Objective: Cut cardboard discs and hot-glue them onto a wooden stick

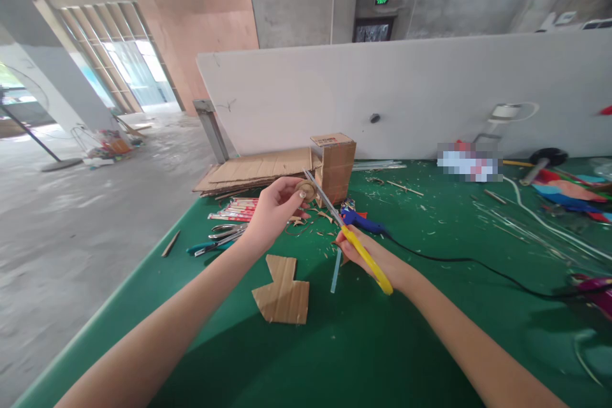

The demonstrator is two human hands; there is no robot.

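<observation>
Far left on the green felt-like table (pixel 430 344): a thin wooden stick (pixel 171 243) near the edge. Next to it lay pliers (pixel 217 243) with teal grips, and a fan of red-and-white printed sticks (pixel 236 208). Behind these, flat corrugated cardboard sheets (pixel 258 169) were stacked, with ragged edges.

The left hand (pixel 275 207) was raised above the table, fingers pinched shut on a small round cardboard disc (pixel 305 190), brown and thick-edged. Below it, flat on the cloth, lay a notched corrugated offcut (pixel 282 294).

Scissors (pixel 347 233) with slim metal blades and yellow plastic handles slanted up to the disc, blade tips at its rim. How far the blades were parted could not be told. A small upright cardboard box (pixel 335 166) stood just behind the disc. A pale translucent glue stick (pixel 336 271) lay beneath the scissors among brown shavings.

The right hand (pixel 368 256) was closed through the scissor handles. Just beyond it sat a blue glue gun (pixel 364 224), its black cord (pixel 478 269) trailing right. Far right: bright coloured sheets (pixel 568 194).
</observation>
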